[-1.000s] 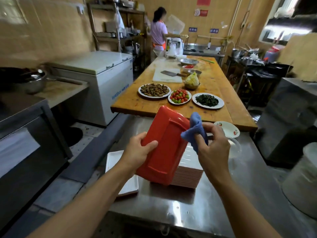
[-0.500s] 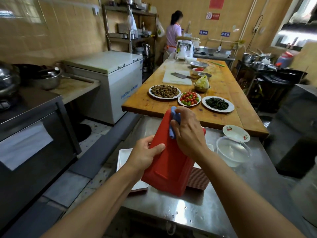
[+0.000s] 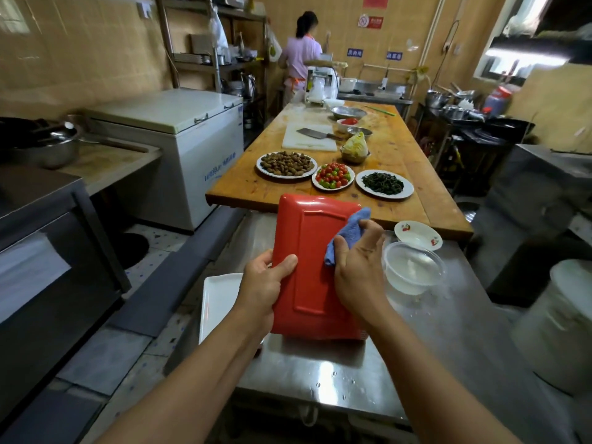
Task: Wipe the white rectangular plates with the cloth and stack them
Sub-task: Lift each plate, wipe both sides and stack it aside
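Observation:
A rectangular plate (image 3: 310, 251) stands tilted up over the steel counter, its red underside facing me. My left hand (image 3: 267, 280) grips its left edge, thumb on the red back. My right hand (image 3: 358, 270) presses a blue cloth (image 3: 347, 233) against the plate's right edge, the cloth held between thumb and fingers. A white rectangular plate (image 3: 219, 299) lies flat on the counter at the left, partly under my left hand. The stack of plates behind the held plate is almost fully hidden.
A clear plastic bowl (image 3: 413, 267) and a small white bowl (image 3: 418, 235) sit right of my right hand. Three plates of food (image 3: 333, 176) stand on the wooden table (image 3: 416, 149) beyond. A chest freezer (image 3: 179, 139) is at left. A person (image 3: 302, 56) works at the far end.
My right hand with the cloth has slid from the plate's top edge down to its right side. The plate now stands more upright and squarer to me.

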A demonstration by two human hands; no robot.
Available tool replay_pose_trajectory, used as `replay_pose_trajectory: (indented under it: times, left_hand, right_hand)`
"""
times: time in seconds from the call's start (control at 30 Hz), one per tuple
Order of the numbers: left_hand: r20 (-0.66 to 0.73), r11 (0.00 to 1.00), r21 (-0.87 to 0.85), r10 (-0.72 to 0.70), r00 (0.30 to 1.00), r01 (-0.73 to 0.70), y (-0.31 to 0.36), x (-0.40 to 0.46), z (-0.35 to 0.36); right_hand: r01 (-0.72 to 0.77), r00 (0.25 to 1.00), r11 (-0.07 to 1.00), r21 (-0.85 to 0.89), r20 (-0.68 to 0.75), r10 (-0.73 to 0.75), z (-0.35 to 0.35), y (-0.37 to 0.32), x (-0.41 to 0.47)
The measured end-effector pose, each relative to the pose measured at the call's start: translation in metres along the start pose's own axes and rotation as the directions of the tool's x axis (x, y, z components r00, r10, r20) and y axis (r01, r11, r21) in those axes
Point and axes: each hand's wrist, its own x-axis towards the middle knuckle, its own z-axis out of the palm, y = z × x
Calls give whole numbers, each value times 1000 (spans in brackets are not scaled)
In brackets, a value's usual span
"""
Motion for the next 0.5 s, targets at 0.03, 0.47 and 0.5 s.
replay_pose_trajectory:
  times: [0.03, 0.47, 0.5]
  left_hand:
    - [-13, 1000, -18, 5, 1000, -6, 0, 2, 2]
    - [66, 966, 258, -26, 998, 8, -15, 12, 1]
    - [62, 922, 386, -4, 998, -20, -11, 14, -3]
  right_hand:
    - [4, 1000, 1000, -9, -5, -4, 0, 2, -9]
    - [-243, 966, 942, 233, 144, 213, -37, 15, -24]
    - [-217, 971, 957, 194, 145, 190, -41, 17, -22]
